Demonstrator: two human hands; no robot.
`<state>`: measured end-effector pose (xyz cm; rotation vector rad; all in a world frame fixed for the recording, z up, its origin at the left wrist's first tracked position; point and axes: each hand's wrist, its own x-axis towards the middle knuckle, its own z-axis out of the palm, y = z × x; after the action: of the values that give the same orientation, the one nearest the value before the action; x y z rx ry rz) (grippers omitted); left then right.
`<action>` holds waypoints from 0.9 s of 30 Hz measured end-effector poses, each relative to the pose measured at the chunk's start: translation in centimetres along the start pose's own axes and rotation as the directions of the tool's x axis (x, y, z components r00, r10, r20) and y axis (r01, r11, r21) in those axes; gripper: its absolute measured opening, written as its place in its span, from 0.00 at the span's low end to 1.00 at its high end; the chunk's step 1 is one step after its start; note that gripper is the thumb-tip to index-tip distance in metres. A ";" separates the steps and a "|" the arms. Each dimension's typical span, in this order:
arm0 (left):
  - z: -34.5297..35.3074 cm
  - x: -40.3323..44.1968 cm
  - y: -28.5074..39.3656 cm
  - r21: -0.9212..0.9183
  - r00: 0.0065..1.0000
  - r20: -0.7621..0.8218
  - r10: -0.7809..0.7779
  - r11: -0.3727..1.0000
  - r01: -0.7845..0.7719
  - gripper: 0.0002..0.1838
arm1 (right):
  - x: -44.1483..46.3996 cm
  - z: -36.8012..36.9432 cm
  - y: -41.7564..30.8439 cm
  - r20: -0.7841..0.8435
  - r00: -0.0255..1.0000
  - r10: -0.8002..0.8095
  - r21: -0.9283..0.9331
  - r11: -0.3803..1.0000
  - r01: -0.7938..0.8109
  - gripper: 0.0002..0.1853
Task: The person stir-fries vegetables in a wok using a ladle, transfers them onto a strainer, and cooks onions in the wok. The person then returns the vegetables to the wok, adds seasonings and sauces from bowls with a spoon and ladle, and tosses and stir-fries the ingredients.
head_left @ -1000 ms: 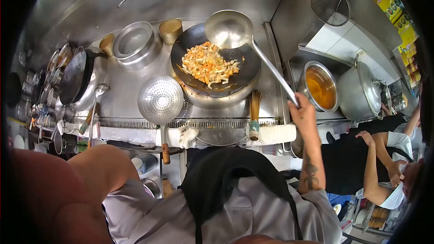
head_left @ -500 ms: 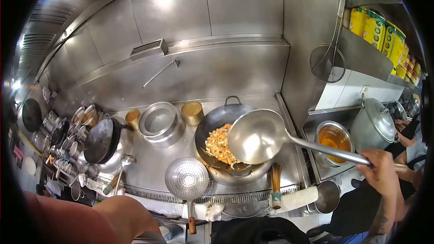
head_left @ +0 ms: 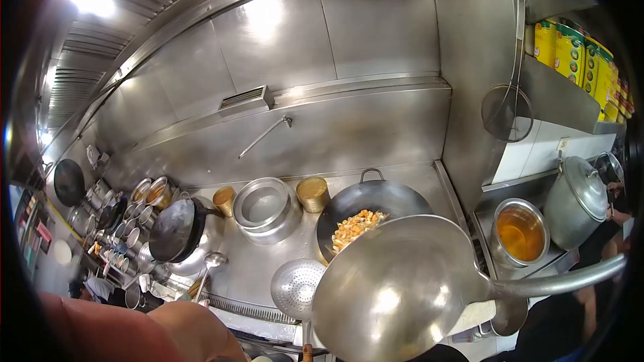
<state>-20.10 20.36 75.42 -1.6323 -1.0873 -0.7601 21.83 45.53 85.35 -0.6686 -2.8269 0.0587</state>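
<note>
A large steel ladle (head_left: 396,288) is raised close to the camera, its bowl covering the near part of the wok (head_left: 402,194). Orange and pale chopped food (head_left: 355,228) lies in the wok. The ladle's handle runs out to the right edge, where my right hand is out of view. At the lower left only my left arm shows; the hand is not visible. A perforated skimmer (head_left: 292,288) with a wooden handle end rests left of the ladle, partly covered by it.
Behind the skimmer stand a steel pot (head_left: 265,211) and two tins, one a brown tin (head_left: 313,194). Dark woks (head_left: 174,228) are stacked at left beside a small ladle (head_left: 213,259). At right are a bowl of amber liquid (head_left: 520,234), a lidded pot (head_left: 573,201) and another person's arm.
The ladle has come nearer the camera and lower, now hiding more of the wok and the bamboo brush. My right hand, earlier gripping its handle, has left the view. The camera has shifted.
</note>
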 end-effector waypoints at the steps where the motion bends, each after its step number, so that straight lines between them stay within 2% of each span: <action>1: -0.1 0.0 0.0 0.004 1.000 0.003 -0.003 1.000 0.003 0.20 | -0.1 0.5 0.3 -0.086 0.983 -0.164 -0.061 0.985 0.159 0.22; 3: -0.5 -0.1 0.0 0.013 1.000 0.012 -0.011 1.000 0.011 0.20 | 0.1 -2.4 -0.3 0.207 0.973 0.100 0.083 0.989 -0.119 0.21; 4: -0.6 -0.1 0.1 0.016 1.000 0.016 -0.013 1.000 0.013 0.20 | 0.8 -3.0 -0.8 0.262 0.962 0.074 0.099 0.990 -0.103 0.19; 5: -0.9 -0.1 0.2 0.022 1.000 0.020 -0.014 1.000 0.013 0.20 | 1.0 -2.4 0.0 0.149 0.968 -0.201 0.085 0.978 0.190 0.19; 6: -1.0 -0.1 0.2 0.025 0.999 0.026 -0.018 1.000 0.017 0.20 | 1.4 -1.2 1.3 0.041 0.884 -0.466 0.038 0.885 0.464 0.18; 8: -1.2 -0.2 0.3 0.033 0.999 0.033 -0.026 0.999 0.025 0.20 | 1.2 -1.2 1.9 0.076 0.792 -0.606 -0.036 0.792 0.610 0.17; 10: -1.5 -0.2 0.5 0.039 0.999 0.039 -0.031 0.999 0.029 0.20 | 0.2 -3.6 0.7 0.320 0.867 -0.381 -0.072 0.903 0.423 0.17; 12: -1.7 -0.2 0.6 0.042 0.998 0.044 -0.034 0.999 0.032 0.20 | -0.1 -3.9 -1.0 0.275 0.954 -0.118 -0.066 0.988 0.141 0.17; 13: -1.8 -0.2 0.7 0.046 0.998 0.049 -0.035 0.998 0.033 0.20 | -0.3 -4.0 -1.4 0.255 0.967 0.021 -0.055 0.998 -0.007 0.17; 16: -1.9 -0.3 0.7 0.051 0.998 0.056 -0.035 0.998 0.032 0.20 | -0.6 -4.7 -1.6 0.318 0.948 0.031 -0.060 0.998 -0.012 0.16; 19: -2.0 -0.5 0.9 0.050 0.997 0.063 -0.038 0.998 0.035 0.20 | -0.8 -4.5 -0.5 0.282 0.955 -0.088 -0.011 0.995 0.095 0.17; 22: -1.8 -0.6 0.9 0.047 0.997 0.065 -0.040 0.998 0.037 0.20 | 0.1 -3.5 -1.4 0.287 0.951 0.117 -0.103 0.991 -0.090 0.17; 23: -1.7 -0.7 0.9 0.045 0.997 0.065 -0.040 0.998 0.037 0.20 | 1.3 -2.5 -2.0 0.245 0.964 0.104 -0.186 0.981 -0.058 0.16; 25: -1.7 -0.8 0.9 0.040 0.998 0.055 -0.032 0.999 0.030 0.20 | 2.4 -0.6 -1.9 0.141 0.961 0.238 -0.174 0.961 -0.213 0.14; 27: -1.8 -0.9 1.1 0.035 0.999 0.051 -0.020 0.999 0.019 0.20 | 3.3 3.4 1.5 0.000 0.981 0.196 -0.303 0.935 -0.187 0.14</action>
<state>-19.38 18.27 74.78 -1.6216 -1.1480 -0.7118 18.85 48.36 82.67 -1.0155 -2.8161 -0.3400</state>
